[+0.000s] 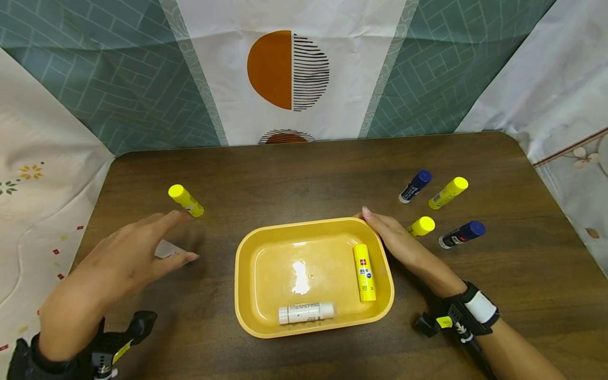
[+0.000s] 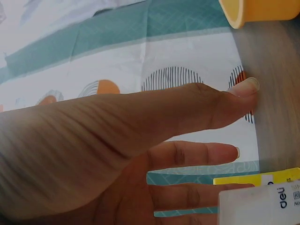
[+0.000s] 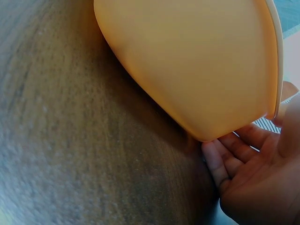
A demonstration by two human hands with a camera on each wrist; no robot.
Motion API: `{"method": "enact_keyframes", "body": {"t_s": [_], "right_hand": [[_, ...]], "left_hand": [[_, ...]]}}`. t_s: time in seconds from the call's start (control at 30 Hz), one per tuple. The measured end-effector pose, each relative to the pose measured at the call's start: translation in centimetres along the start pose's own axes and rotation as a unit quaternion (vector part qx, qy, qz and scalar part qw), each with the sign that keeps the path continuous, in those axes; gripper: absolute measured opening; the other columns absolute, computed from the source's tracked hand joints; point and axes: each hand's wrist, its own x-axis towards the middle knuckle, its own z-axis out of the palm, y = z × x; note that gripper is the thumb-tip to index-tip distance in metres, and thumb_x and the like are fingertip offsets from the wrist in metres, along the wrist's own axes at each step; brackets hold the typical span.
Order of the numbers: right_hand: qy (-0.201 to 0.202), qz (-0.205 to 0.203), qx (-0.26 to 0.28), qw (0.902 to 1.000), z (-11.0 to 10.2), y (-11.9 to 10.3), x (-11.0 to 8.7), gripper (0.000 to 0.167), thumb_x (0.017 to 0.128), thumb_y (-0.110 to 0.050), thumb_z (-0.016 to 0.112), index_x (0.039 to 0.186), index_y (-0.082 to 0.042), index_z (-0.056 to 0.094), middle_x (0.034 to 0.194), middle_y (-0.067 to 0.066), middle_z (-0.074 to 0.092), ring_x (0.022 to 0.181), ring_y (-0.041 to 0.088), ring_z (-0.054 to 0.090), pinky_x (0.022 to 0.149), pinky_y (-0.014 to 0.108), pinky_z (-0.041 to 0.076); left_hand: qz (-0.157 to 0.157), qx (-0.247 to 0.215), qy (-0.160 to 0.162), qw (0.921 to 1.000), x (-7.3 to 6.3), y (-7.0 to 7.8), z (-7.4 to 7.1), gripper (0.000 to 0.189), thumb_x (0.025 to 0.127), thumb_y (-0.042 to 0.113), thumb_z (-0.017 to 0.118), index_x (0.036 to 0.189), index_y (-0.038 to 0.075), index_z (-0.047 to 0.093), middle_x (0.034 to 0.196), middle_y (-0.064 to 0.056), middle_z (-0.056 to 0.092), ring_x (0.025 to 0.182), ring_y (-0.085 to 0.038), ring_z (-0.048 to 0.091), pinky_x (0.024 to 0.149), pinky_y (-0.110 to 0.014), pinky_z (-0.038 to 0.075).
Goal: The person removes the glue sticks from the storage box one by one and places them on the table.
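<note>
My left hand [image 1: 125, 258], thumb and fingers spread, hovers around a white glue stick [image 2: 258, 206] marked "deli", mostly hidden by the hand in the head view. Just beyond its fingertips a yellow glue stick [image 1: 190, 203] lies on the table. My right hand [image 1: 391, 237] grips the back right corner of a yellow plastic tray [image 1: 247, 285]; in the right wrist view its fingers lie against the outer wall, with the thumb by the rim. Inside the tray are another yellow glue stick [image 1: 364, 272] along the right side and a white glue stick [image 1: 306, 313] near the front.
Right of the tray lie two dark blue glue sticks [image 1: 415, 186] and two yellow ones [image 1: 448, 193], one partly behind my right hand. The brown wooden table [image 1: 294, 179] ends at a patterned cloth [image 1: 304, 126] hanging behind it.
</note>
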Motion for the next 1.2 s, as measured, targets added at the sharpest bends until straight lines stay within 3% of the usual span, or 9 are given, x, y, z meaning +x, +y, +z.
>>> {"method": "enact_keyframes", "body": {"t_s": [0.23, 0.47, 0.6, 0.73, 0.93, 1.2], "right_hand": [[0.002, 0.001, -0.003, 1.0, 0.0, 0.0, 0.1, 0.056, 0.111, -0.048, 0.023, 0.125, -0.007, 0.059, 0.107, 0.019, 0.064, 0.093, 0.037, 0.066, 0.084, 0.041, 0.06], [0.002, 0.001, -0.007, 1.0, 0.1, 0.0, 0.1, 0.056, 0.111, -0.048, 0.023, 0.125, -0.007, 0.059, 0.107, 0.018, 0.065, 0.093, 0.037, 0.066, 0.085, 0.041, 0.06], [0.005, 0.004, -0.008, 1.0, 0.1, -0.1, 0.1, 0.056, 0.111, -0.049, 0.023, 0.126, -0.008, 0.059, 0.107, 0.018, 0.065, 0.094, 0.037, 0.065, 0.085, 0.041, 0.06], [0.006, 0.004, -0.008, 0.9999, 0.1, -0.1, 0.0, 0.057, 0.111, -0.049, 0.023, 0.128, -0.009, 0.059, 0.109, 0.017, 0.065, 0.095, 0.037, 0.065, 0.086, 0.041, 0.06], [0.014, 0.012, -0.01, 0.9998, 0.0, 0.0, 0.0, 0.057, 0.11, -0.05, 0.025, 0.134, -0.011, 0.059, 0.113, 0.016, 0.066, 0.098, 0.036, 0.066, 0.088, 0.04, 0.059], [0.038, 0.025, -0.045, 0.9979, 0.2, 0.1, -0.1, 0.053, 0.11, -0.042, 0.037, 0.147, -0.006, 0.049, 0.134, 0.016, 0.06, 0.11, 0.029, 0.066, 0.092, 0.033, 0.058]], "left_hand": [[0.024, 0.018, 0.04, 0.9988, -0.5, 0.9, 0.0, 0.064, 0.084, 0.036, 0.083, 0.138, 0.021, 0.052, 0.13, -0.02, 0.064, 0.103, -0.046, 0.067, 0.067, -0.062, 0.054], [0.071, 0.015, 0.092, 0.9931, -1.1, 2.5, 0.0, 0.064, 0.082, 0.034, 0.086, 0.136, 0.02, 0.056, 0.129, -0.015, 0.065, 0.1, -0.041, 0.069, 0.066, -0.06, 0.055], [0.085, 0.008, 0.09, 0.9923, -1.2, 3.4, -0.1, 0.063, 0.083, 0.033, 0.085, 0.138, 0.022, 0.057, 0.128, -0.012, 0.066, 0.096, -0.032, 0.071, 0.071, -0.059, 0.056], [0.097, 0.002, 0.087, 0.9914, -1.0, 4.1, 0.1, 0.06, 0.084, 0.033, 0.084, 0.138, 0.023, 0.058, 0.125, -0.01, 0.068, 0.087, -0.023, 0.072, 0.067, -0.052, 0.057], [0.123, 0.0, 0.079, 0.9892, -0.9, 5.3, 0.6, 0.056, 0.085, 0.033, 0.083, 0.135, 0.021, 0.061, 0.125, -0.006, 0.068, 0.105, -0.03, 0.069, 0.077, -0.054, 0.059], [0.19, -0.009, 0.082, 0.9784, -0.8, 7.2, 1.8, 0.051, 0.086, 0.03, 0.082, 0.132, 0.015, 0.064, 0.122, -0.001, 0.068, 0.108, -0.022, 0.067, 0.086, -0.047, 0.059]]}}
